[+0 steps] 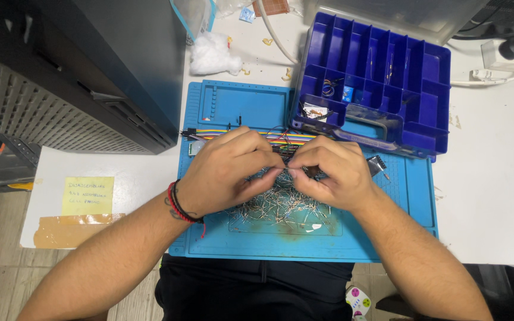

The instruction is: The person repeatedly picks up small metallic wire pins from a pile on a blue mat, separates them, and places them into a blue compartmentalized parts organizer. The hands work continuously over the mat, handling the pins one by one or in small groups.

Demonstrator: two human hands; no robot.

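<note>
My left hand and my right hand meet over a blue work mat, fingertips pinched together on a small dark part with thin metal pins. A heap of loose metal pins lies on the mat just under the hands. A flat ribbon of coloured wires runs across the mat behind my fingers. A red and black band circles my left wrist. A small black component lies on the mat to the right of my right hand.
A blue compartment box with small parts stands open at the back right. A large dark computer case fills the left. A yellow note and brown tape sit on the white table at the left. White wadding lies behind the mat.
</note>
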